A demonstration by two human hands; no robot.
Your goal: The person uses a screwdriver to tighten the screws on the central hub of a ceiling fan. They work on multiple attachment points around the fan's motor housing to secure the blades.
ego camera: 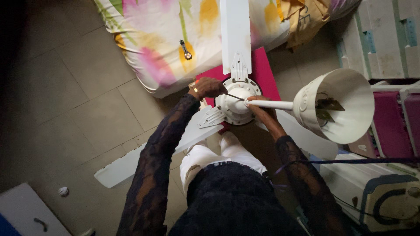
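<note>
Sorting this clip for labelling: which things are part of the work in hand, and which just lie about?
In hand: ceiling fan motor hub, fan blades, downrod, canopy cup, thin tool in left hand; right hand steadies the rod.

Lying about: floral mattress, small metal tool, crumpled ball, brown envelope.

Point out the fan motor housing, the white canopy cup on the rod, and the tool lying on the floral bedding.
fan motor housing (236, 105), head view, round white top face.
canopy cup (345, 94), head view, inner wall.
tool (185, 49), head view, mid shaft.

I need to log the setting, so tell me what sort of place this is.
Probably a bedroom at home: a mattress in a floral sheet lies on the tiled floor, and a white ceiling fan is being handled beside it.
</note>
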